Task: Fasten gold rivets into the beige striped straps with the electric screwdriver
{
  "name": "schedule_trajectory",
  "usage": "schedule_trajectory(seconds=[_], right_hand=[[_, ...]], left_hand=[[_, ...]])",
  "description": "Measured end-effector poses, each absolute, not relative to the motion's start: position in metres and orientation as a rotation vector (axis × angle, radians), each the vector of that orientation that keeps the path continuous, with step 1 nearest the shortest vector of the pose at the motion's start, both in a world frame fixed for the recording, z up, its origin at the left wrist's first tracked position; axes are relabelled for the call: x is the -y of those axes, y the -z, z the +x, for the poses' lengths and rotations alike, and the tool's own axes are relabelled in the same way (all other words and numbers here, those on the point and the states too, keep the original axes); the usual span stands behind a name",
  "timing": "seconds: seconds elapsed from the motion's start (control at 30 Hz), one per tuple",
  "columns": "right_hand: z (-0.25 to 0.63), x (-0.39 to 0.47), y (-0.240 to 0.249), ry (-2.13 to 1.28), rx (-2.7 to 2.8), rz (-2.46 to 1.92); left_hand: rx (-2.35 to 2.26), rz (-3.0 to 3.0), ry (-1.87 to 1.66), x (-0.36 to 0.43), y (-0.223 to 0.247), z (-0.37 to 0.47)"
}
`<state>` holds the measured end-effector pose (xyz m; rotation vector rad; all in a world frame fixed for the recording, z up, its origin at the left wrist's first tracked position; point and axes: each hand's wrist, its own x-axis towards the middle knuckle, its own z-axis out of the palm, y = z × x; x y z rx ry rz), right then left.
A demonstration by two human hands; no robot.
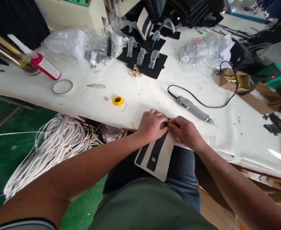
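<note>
- in the head view, my left hand (153,125) is closed over the far end of a pale panel (164,158), its thumb reaching toward my other hand.
- my right hand (184,130) is pinched, thumb and fingertips together, on the panel's far end, just beside my left thumb; exactly which bit lies between the tips is hidden.
- the panel sits at the near edge of the white table (152,99), its near end jutting out over my lap, tilted; two black straps (157,154) run along it, the longer one bearing a round metal stud (153,159).
- beyond my right hand a grey rotary tool (193,109) lies on the table, its black cord (211,106) looping away.
- past my left hand, a yellow ring (118,101) lies beside a few small gold pieces (107,99).
- farther back, a heap of gold fittings (136,72) touches black panels (157,71) carrying handles wrapped in clear plastic (154,58).
- off to my left are a roll of tape (63,87) and a red bottle (46,66); below the table, white cord (59,143) lies piled on the green floor (83,204).
</note>
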<state>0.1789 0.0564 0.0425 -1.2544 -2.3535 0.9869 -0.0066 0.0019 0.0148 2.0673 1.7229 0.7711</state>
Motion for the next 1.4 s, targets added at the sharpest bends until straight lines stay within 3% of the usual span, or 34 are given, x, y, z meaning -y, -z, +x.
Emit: schedule_trajectory(seconds=[0.43, 0.67, 1.07, 1.17, 1.3, 1.4], right_hand=[[0.175, -0.059, -0.041, -1.155, 2.107, -1.561], [0.176, -0.081, -0.044, -1.402, 2.208, -1.505], [0.18, -0.069, -0.052, -1.305, 2.245, -1.409], [0.188, -0.076, -0.061, -1.093, 2.224, -1.429], [0.21, -0.1, -0.062, -0.309, 2.241, -1.519], [0.227, -0.125, -0.053, -0.051, 2.416, -1.653]], left_hand=[[-1.708, 2.041, -0.812, -0.001, -0.015, -0.007], [-1.726, 2.042, -0.805, -0.001, -0.014, -0.007], [-1.751, 2.087, -0.772, -0.001, -0.016, -0.006], [-1.75, 2.086, -0.782, -0.001, -0.018, -0.006], [-1.748, 2.086, -0.809, 0.0, -0.018, -0.006], [-1.752, 2.085, -0.82, 0.0, -0.017, -0.007]])
